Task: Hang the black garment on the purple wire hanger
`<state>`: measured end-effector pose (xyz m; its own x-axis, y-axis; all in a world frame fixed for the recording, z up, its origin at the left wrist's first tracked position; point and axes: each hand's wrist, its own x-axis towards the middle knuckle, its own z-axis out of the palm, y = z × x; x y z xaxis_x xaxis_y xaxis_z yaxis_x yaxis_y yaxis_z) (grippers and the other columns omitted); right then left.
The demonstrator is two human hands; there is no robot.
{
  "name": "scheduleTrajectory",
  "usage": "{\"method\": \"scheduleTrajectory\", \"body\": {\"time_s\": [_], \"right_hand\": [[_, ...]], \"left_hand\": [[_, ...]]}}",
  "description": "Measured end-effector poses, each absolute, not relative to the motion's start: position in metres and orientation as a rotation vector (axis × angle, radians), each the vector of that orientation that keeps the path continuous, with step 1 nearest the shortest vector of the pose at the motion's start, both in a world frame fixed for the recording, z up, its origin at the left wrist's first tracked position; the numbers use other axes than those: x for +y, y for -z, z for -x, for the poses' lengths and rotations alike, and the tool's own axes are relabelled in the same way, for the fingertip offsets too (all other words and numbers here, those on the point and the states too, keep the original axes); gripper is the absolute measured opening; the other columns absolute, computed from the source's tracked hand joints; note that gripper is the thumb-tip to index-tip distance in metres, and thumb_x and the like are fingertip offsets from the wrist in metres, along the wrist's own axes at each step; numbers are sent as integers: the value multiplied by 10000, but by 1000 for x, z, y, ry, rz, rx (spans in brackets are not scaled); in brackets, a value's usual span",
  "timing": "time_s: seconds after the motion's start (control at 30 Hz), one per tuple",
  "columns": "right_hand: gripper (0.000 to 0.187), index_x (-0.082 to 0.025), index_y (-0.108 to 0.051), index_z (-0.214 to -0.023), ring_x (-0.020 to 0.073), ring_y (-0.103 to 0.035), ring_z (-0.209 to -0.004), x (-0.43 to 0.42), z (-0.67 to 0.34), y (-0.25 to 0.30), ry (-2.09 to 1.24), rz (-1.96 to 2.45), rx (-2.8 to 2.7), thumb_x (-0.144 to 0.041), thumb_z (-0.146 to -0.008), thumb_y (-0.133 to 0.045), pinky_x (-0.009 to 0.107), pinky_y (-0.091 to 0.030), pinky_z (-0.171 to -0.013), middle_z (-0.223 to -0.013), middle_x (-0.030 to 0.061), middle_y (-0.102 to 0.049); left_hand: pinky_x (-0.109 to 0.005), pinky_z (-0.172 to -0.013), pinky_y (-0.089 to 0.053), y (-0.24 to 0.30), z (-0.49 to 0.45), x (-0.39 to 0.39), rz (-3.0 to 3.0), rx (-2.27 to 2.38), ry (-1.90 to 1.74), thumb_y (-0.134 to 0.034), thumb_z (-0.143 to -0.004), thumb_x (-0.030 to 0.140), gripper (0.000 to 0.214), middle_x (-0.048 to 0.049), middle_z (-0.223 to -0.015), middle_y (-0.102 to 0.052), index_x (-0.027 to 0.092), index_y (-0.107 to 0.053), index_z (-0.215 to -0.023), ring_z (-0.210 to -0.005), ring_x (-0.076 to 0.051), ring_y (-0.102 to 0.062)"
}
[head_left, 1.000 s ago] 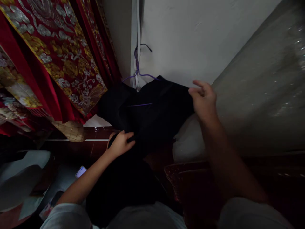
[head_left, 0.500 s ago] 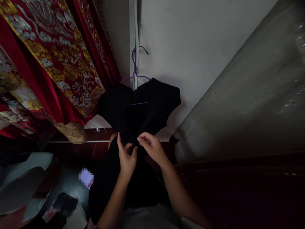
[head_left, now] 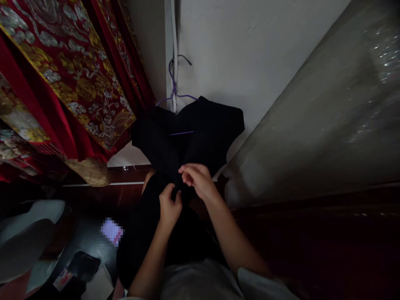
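A black short-sleeved garment [head_left: 215, 125] hangs on a purple wire hanger [head_left: 186, 96] against the wall. Its front opening narrows toward my hands, and the lower part merges with the dark behind. At the front edge, low on the opening, my left hand [head_left: 169, 205] is closed with thumb and fingers pinched on the black cloth. Just above and to the right, my right hand [head_left: 198, 180] also has its fingers closed at the other front edge. Whatever fastening lies between the fingertips is too dark to make out.
Red cloth embroidered in gold and silver [head_left: 90, 79] hangs at the left. A large plastic-covered panel [head_left: 300, 137] leans at the right. Lower left, a dark tabletop holds a phone [head_left: 83, 266] and papers [head_left: 99, 285], beside a pale chair [head_left: 28, 237].
My left fingers, spread before, have curled into a pinch. My right hand has risen slightly. The garment's front edges have come closer together, narrowing the opening.
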<state>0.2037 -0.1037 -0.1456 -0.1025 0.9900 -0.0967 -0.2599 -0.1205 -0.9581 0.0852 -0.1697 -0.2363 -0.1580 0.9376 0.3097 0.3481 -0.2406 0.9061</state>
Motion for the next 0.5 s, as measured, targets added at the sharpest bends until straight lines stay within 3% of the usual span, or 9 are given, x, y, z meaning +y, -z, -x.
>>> {"method": "scheduleTrajectory", "body": {"time_s": [0.17, 0.27, 0.37, 0.5], "right_hand": [[180, -152, -618, -627, 31, -337, -354, -24, -205, 67, -1205, 876, -1042, -204, -795, -652, 176, -223, -375, -421, -87, -372], [190, -158, -607, -689, 42, -419, -376, -8, -204, 41, -1102, 835, -1104, -168, -878, -588, 165, -250, -377, -468, -68, -448], [189, -168, -596, -726, 43, -448, -384, -18, -206, 43, -1079, 803, -1167, -196, -910, -564, 161, -265, -380, -495, -60, -495], [202, -167, -588, -703, 45, -444, -393, -37, -212, 49, -1087, 783, -1307, -204, -901, -573, 164, -278, -397, -486, -59, -490]], "left_hand": [[-305, -765, -511, 258, -101, -157, -1798, 1434, -1194, -545, -851, 56, 138, -66, -845, -664, 167, -619, -885, -802, -206, -651], [-328, -793, -542, 245, -99, -144, -1846, 1360, -1166, -555, -894, 73, 316, -79, -934, -682, 166, -614, -1189, -853, -218, -680], [-363, -899, -558, 198, -85, -120, -1881, 1314, -1404, -622, -967, 222, 640, -106, -1123, -662, 195, -346, -1544, -966, -214, -675], [-336, -938, -526, 110, -64, -78, -2116, 1128, -1700, -520, -1060, 323, 486, -78, -1078, -665, 214, -416, -1522, -927, -171, -636]]}}
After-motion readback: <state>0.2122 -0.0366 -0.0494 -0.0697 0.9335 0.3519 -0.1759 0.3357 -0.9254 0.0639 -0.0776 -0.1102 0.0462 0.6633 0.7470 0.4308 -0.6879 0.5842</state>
